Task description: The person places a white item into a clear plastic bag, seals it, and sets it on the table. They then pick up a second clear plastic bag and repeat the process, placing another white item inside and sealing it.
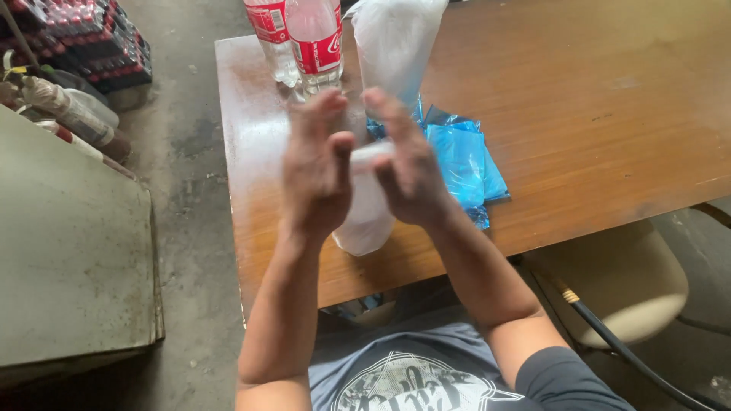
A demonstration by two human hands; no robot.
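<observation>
Pressing both hands, your left hand [316, 171] and right hand [411, 164] sandwich a clear bag [365, 213], fingers straight, its length hanging toward you over the table [594, 114].

2 hands: left hand [316, 171] and right hand [411, 164], w/ 1 clear plastic bag [365, 217] pressed between them. 2 clear plastic bottles w/ red labels: bottle at the table edge [268, 34], bottle beside it [314, 42]. 1 larger clear bag [396, 46] standing behind the hands. 1 stack of blue plastic bags [464, 164]; no. of bags in it can't be told. 1 wooden table [594, 114]. 1 chair w/ cream seat [624, 281]. 1 shrink-wrapped pack of bottles [84, 38] on the floor, approx. count not readable.
</observation>
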